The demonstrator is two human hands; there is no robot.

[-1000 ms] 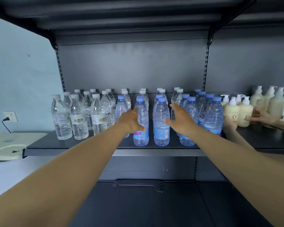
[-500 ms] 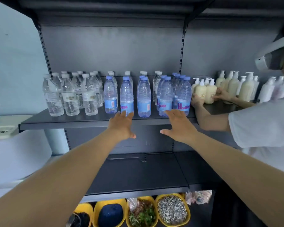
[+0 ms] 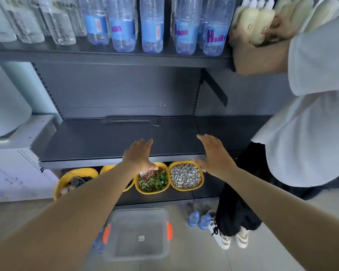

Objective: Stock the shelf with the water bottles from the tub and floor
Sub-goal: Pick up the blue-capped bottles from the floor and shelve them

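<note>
Dark metal shelving against a pale wall, tiled floor below. Upper shelf (image 3: 106, 57) holds a packed row of water bottles: clear-labelled ones at left (image 3: 57, 22), blue-labelled ones (image 3: 123, 26) toward the middle and right. Middle shelf (image 3: 106, 139) carries no bottles. Yellow bowls (image 3: 186, 176) of dried goods sit beneath it.

Left hand (image 3: 138, 156) and right hand (image 3: 213, 156) both hover over the front edge of the middle shelf, fingers straight and loosely spread, holding nothing.

On the floor: a clear tub (image 3: 138, 234) with orange latches, looks empty. Two blue-capped bottles (image 3: 199, 220) stand just right of it, near another person's shoes (image 3: 230, 238). One more bottle (image 3: 98, 243) seems to lie by the tub's left side; blurred, not certain.

That second person (image 3: 311, 124) stands at right, handling cream pump bottles (image 3: 260, 20).

Handling judgement: full bottles, moderately heavy, thin walls that give under squeeze, smooth plastic. Best taken around the body at the label or just under the shoulder, one per hand, kept upright.
</note>
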